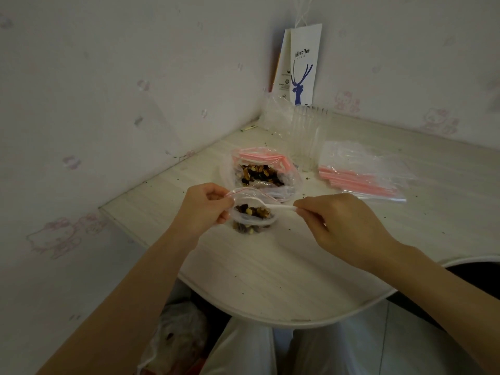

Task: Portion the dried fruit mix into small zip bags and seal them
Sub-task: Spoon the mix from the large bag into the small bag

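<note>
The left grip (pixel 204 207) pinches the left rim of a small zip bag (pixel 251 227), holding its red-lined mouth open just above the counter (pixel 270 280). The bag is partly filled with dried fruit mix, which sits dark and tan in its lower half. The right grip (pixel 343 226) is narrow, its fingertips pinching the handle end of a white plastic spoon (pixel 273 206). The spoon's bowl lies inside the open mouth of the small bag, above the fruit.

Just behind the small bag lies a larger zip bag (pixel 259 171) with a pink seal strip, open and holding the main supply of mix. To its right, a flat stack of empty zip bags (pixel 362 174) with pink strips rests on the counter. Between the 2, further back, stands a clear ribbed plastic cup (pixel 308 136). Crumpled clear plastic (pixel 276 112) sits in the corner, and a white paper coffee bag (pixel 304 66) with a blue deer leans against the wall. Small crumbs dot the counter.
</note>
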